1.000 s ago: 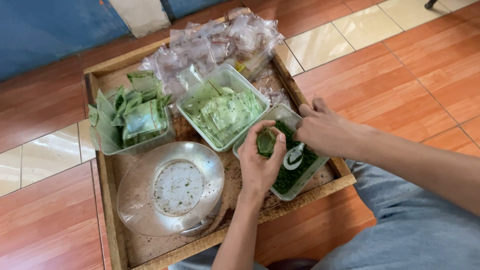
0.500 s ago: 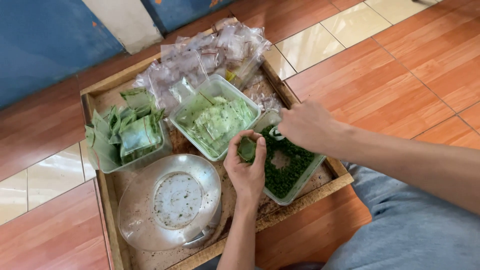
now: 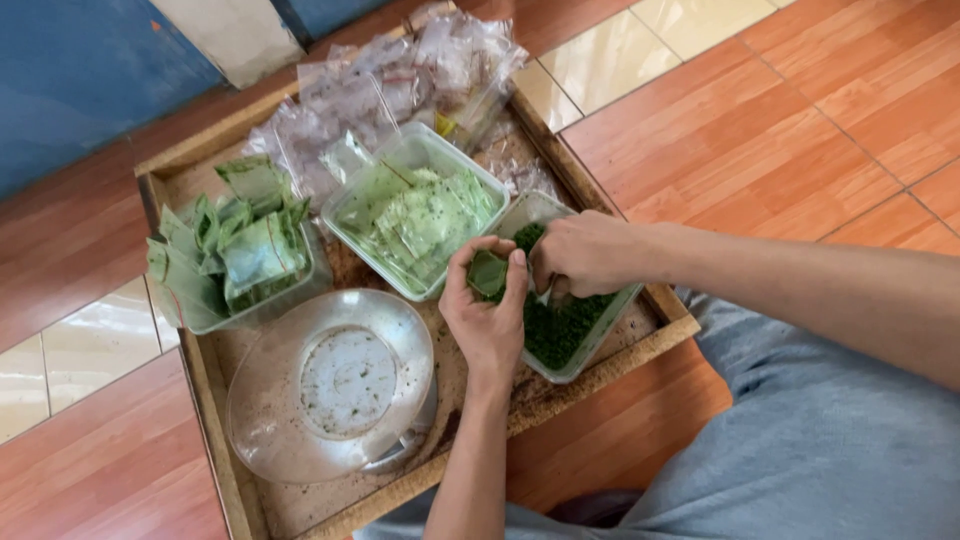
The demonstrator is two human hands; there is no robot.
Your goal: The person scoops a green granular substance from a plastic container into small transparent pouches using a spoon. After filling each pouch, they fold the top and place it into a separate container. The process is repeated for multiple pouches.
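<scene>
The small green packet [image 3: 488,272] is sitting upright in the left hand [image 3: 488,318], whose fingers are curling around it and pinching it by the sides, mouth upward. It is hovering right at the near-left edge of the clear tub of dark green chopped leaf [image 3: 562,322], which serves here as the landmark. The right hand [image 3: 585,252] is resting over that tub, fingers bunched together and pointing down into the leaf; whether they are pinching any of it cannot be told. Half a second ago the packet was being held a little lower and further from the tub, and the right hand was lying flatter over the leaf; now the two hands are almost touching, so the packet is being brought to where the leaf is being gathered. Left of the tub a wider clear tub of pale green sachets [image 3: 415,215] is lying, beyond it a heap of empty clear bags [image 3: 400,80], further left a tub of upright folded green packets [image 3: 235,250]. Near-left of the landmark a round metal bowl [image 3: 335,385] is resting. All are lying in a wooden tray [image 3: 215,420].
</scene>
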